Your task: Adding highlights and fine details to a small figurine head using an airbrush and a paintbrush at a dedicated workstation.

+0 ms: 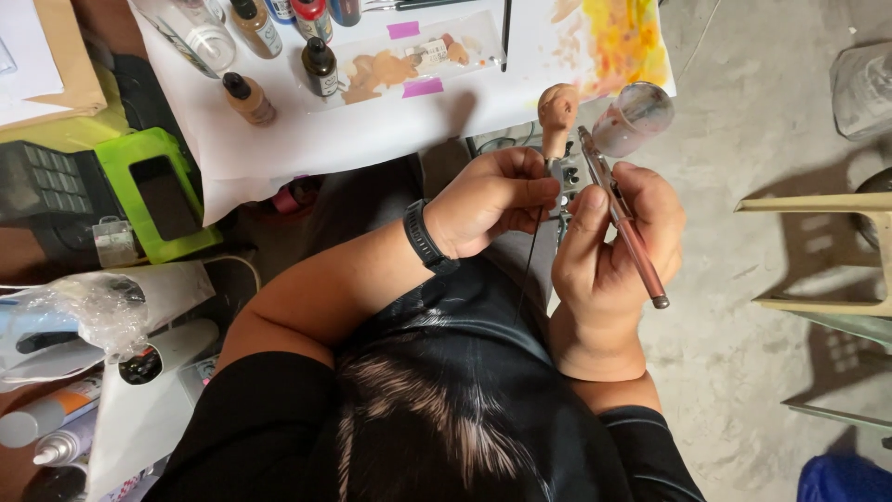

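Observation:
My left hand (492, 200), with a black watch on its wrist, is closed around a short stick holder topped by a small flesh-coloured model head (557, 107). My right hand (604, 260) grips a slim pinkish metal tool (627, 228) like a pen, its tip pointing up towards the model head. A small clear jar with a pink tint (634, 116) shows just beyond the tool's tip; whether it is joined to the tool is unclear. Both hands are close together above my lap, at the edge of the table.
White paper (307, 139) covers the table, holding several small paint bottles (321, 65), a strip smeared with tan paint (400, 63) and yellow-orange stains (623, 42). A green-framed device (153, 191) and spray cans (56, 409) lie left. A pale plastic chair (836, 251) stands right.

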